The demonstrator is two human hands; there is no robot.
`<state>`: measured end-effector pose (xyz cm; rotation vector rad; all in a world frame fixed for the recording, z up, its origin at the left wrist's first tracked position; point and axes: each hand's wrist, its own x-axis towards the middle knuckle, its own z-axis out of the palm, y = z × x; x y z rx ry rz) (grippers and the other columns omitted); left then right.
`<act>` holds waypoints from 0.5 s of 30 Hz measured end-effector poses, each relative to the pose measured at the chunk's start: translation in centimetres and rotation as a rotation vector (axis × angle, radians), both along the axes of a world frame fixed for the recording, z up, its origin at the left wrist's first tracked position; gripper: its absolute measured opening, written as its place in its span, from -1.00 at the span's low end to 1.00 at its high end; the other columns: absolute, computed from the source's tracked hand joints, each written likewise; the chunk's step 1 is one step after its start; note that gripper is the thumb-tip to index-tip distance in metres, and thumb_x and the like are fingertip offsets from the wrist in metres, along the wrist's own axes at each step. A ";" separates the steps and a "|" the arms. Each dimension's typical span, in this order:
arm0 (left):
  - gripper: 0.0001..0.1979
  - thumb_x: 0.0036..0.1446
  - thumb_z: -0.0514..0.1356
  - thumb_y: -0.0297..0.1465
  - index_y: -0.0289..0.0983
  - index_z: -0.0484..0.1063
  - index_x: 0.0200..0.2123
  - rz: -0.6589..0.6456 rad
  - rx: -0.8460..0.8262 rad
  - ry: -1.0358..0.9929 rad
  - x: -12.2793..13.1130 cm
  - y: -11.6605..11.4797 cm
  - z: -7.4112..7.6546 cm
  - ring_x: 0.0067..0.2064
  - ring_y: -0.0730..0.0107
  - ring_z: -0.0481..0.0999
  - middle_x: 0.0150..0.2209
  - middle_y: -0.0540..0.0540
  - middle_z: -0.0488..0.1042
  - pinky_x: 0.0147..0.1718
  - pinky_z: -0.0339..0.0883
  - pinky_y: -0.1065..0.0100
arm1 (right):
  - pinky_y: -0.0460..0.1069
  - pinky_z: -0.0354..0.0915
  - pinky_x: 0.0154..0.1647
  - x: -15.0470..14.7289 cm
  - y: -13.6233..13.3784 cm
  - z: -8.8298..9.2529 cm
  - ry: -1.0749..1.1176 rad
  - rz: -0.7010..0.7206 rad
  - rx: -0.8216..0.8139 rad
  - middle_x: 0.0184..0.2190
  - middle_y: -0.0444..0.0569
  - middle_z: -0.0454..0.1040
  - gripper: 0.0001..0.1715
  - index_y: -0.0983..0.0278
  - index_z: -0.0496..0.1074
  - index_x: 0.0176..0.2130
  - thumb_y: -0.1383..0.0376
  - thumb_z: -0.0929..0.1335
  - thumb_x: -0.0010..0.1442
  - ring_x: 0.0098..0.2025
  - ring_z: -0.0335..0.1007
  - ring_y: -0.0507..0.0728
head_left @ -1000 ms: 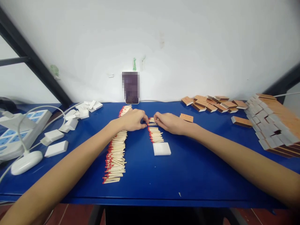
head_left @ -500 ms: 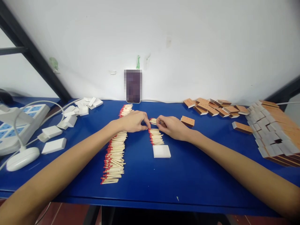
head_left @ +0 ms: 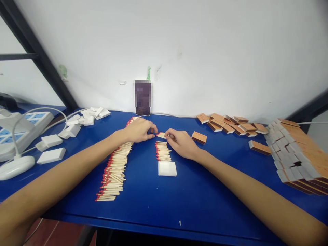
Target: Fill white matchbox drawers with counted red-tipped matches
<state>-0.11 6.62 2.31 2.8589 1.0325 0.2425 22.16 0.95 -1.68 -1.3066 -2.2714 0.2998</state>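
My left hand (head_left: 140, 131) hovers over the upper part of a long row of red-tipped matches (head_left: 116, 174). Its thumb and forefinger are drawn together beside the heads of a small group of matches (head_left: 161, 135); whether a match is between them is hidden. At the other end of that group, my right hand (head_left: 180, 142) is closed, with thumb and fingertips pinching the wooden ends. Just below lies a second short stack of matches (head_left: 163, 151), heads to the left. Below that stack, a white matchbox tray (head_left: 167, 168) rests flat on the blue table.
An orange matchbox (head_left: 199, 137) lies right of my right hand. Loose matchboxes (head_left: 228, 123) and a tall matchbox stack (head_left: 294, 150) stand farther right. White trays (head_left: 52, 155), a power strip (head_left: 30, 128) and cables are at left. A phone (head_left: 142, 99) leans on the wall.
The view has shifted slightly, so the table contents sit a little more to the left. Both hands stay around the small group of matches, with the left fingers slightly farther from the right ones.
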 end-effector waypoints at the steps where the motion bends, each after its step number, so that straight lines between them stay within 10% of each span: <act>1: -0.77 0.14 0.18 -0.38 -0.20 0.56 -0.15 -0.001 0.010 0.005 0.1 0.0 -0.1 -0.21 0.32 0.55 -0.22 -0.03 0.60 -0.21 0.30 0.34 | -0.06 0.08 -0.39 0.0 0.1 -0.1 0.009 -0.005 0.010 -0.49 -0.14 0.42 -0.80 0.26 0.41 -0.18 0.36 0.21 0.29 -0.49 0.24 0.05; 15: -0.82 0.18 0.17 -0.36 -0.22 0.58 -0.28 0.004 -0.051 0.009 0.3 -0.7 -0.2 -0.22 0.34 0.52 -0.23 -0.04 0.56 -0.16 0.29 0.34 | -0.06 0.15 -0.36 -0.1 0.5 -0.5 0.054 -0.002 0.081 -0.50 -0.11 0.45 -0.72 0.32 0.55 -0.17 0.46 0.28 0.21 -0.48 0.27 0.04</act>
